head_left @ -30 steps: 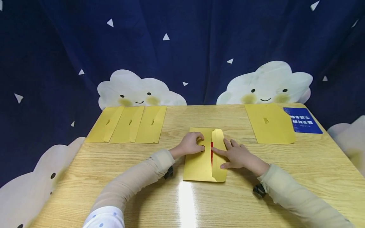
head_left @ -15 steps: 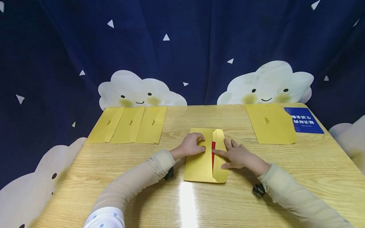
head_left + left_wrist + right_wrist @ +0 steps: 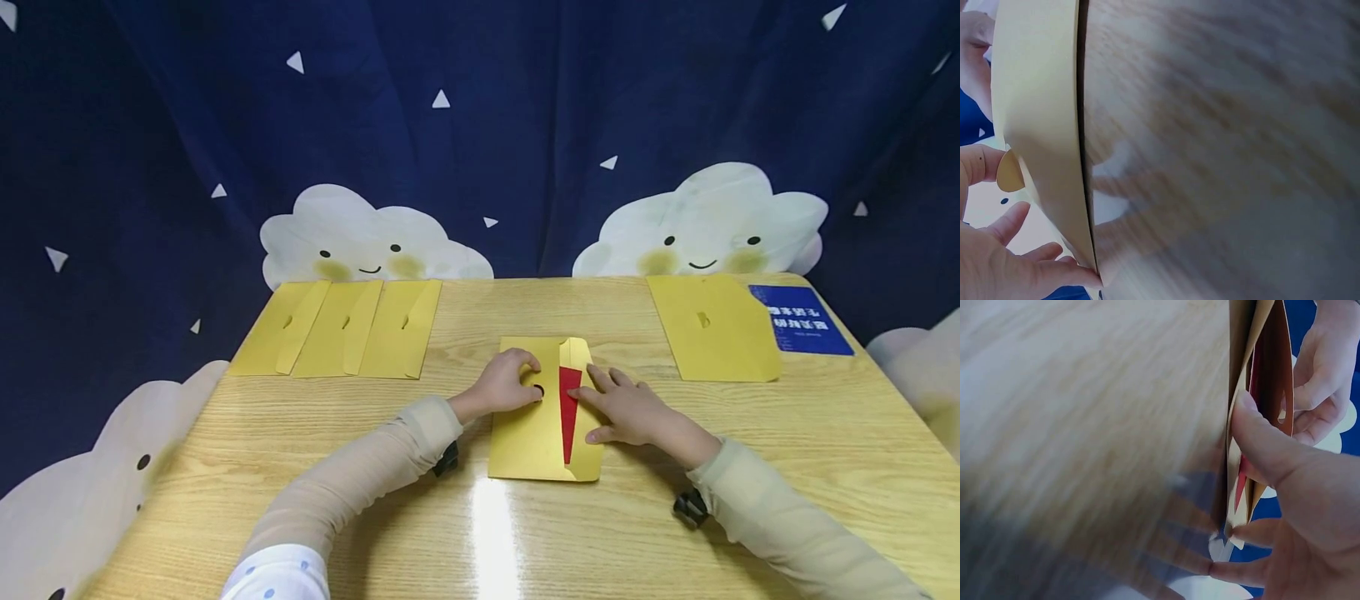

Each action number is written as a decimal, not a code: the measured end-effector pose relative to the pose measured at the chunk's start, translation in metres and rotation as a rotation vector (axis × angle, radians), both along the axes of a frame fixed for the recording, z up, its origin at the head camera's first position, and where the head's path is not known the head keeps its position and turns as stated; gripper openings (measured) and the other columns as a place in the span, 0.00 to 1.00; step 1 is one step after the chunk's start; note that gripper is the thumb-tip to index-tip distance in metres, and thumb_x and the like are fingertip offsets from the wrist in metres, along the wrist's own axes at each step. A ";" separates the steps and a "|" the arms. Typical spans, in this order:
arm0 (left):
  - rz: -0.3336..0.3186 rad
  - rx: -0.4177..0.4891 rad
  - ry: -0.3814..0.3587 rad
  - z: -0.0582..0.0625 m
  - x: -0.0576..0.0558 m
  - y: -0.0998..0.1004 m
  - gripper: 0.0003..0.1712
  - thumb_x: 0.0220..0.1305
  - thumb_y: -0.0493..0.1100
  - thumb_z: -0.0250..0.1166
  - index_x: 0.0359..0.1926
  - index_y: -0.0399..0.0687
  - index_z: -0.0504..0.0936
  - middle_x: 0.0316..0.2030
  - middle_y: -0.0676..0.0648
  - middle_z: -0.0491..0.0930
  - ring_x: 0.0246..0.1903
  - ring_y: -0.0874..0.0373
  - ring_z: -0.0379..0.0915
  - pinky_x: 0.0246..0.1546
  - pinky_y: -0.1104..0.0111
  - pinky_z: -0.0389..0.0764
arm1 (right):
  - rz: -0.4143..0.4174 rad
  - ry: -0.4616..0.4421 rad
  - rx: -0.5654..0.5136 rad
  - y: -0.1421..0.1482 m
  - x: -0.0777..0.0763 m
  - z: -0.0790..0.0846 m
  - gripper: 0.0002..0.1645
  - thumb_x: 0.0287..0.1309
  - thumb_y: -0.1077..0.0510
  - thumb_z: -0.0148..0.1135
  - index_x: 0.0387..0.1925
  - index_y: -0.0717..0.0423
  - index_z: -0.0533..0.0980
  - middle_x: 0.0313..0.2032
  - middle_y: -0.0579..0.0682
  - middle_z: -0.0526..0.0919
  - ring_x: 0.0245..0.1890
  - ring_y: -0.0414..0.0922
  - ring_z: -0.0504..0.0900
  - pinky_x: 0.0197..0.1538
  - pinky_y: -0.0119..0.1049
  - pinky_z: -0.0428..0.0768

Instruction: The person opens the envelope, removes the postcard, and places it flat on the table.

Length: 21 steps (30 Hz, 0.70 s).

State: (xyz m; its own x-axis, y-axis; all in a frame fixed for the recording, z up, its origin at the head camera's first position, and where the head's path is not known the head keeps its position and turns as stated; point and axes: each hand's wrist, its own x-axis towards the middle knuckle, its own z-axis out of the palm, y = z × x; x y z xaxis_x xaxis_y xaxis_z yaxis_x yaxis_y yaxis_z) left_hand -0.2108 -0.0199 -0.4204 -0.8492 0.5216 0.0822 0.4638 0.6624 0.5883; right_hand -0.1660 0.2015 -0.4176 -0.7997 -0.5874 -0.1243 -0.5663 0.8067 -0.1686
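Observation:
A yellow envelope [image 3: 517, 450] lies at the middle of the table, its flap folded out to the right. A red sheet [image 3: 569, 433] shows in the mouth. My left hand [image 3: 504, 383] has its thumb at the small round cut-out in the front panel, fingers bent above; in the left wrist view the thumb [image 3: 982, 164] meets a half-round tab. My right hand [image 3: 633, 415] spreads straight fingers, the index on the red sheet and the thumb at the flap. In the right wrist view the mouth gapes around the red sheet [image 3: 1255, 369]; the rest of the sheet is hidden.
Several more yellow envelopes are on the table: a row at the back left [image 3: 400, 337], and one at the back right [image 3: 701, 350] partly over a blue card [image 3: 810, 321] with white characters. A dark blue curtain [image 3: 525, 125] with cloud pictures hangs behind the table.
The red sheet has slid rightward out from under the front panel, with my right index finger moving right along with it. My left hand has stayed almost in place.

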 end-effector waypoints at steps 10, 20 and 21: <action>0.004 -0.025 -0.005 -0.003 -0.002 0.001 0.23 0.49 0.42 0.68 0.47 0.39 0.76 0.50 0.41 0.74 0.53 0.49 0.67 0.54 0.61 0.67 | 0.050 0.007 -0.077 0.004 -0.001 0.000 0.43 0.47 0.43 0.65 0.62 0.57 0.65 0.63 0.57 0.63 0.62 0.64 0.57 0.48 0.68 0.61; 0.002 -0.039 0.000 -0.002 0.000 0.001 0.17 0.48 0.42 0.69 0.39 0.38 0.80 0.45 0.42 0.77 0.48 0.51 0.70 0.50 0.64 0.69 | 0.050 -0.036 -0.075 0.001 -0.004 0.004 0.39 0.51 0.41 0.62 0.61 0.56 0.67 0.63 0.60 0.62 0.60 0.67 0.58 0.44 0.69 0.65; 0.002 -0.039 0.006 -0.002 0.000 0.001 0.15 0.48 0.42 0.69 0.36 0.38 0.81 0.42 0.43 0.77 0.46 0.52 0.71 0.49 0.65 0.70 | 0.040 -0.030 -0.079 0.000 -0.004 0.002 0.39 0.51 0.40 0.61 0.60 0.56 0.68 0.62 0.60 0.63 0.60 0.66 0.58 0.44 0.69 0.65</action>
State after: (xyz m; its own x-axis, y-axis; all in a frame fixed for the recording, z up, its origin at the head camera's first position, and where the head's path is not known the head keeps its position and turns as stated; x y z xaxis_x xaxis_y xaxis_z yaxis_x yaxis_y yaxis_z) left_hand -0.2104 -0.0186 -0.4224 -0.8498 0.5229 0.0668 0.4659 0.6856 0.5593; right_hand -0.1703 0.2013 -0.4151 -0.7718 -0.6280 -0.0992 -0.5920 0.7668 -0.2481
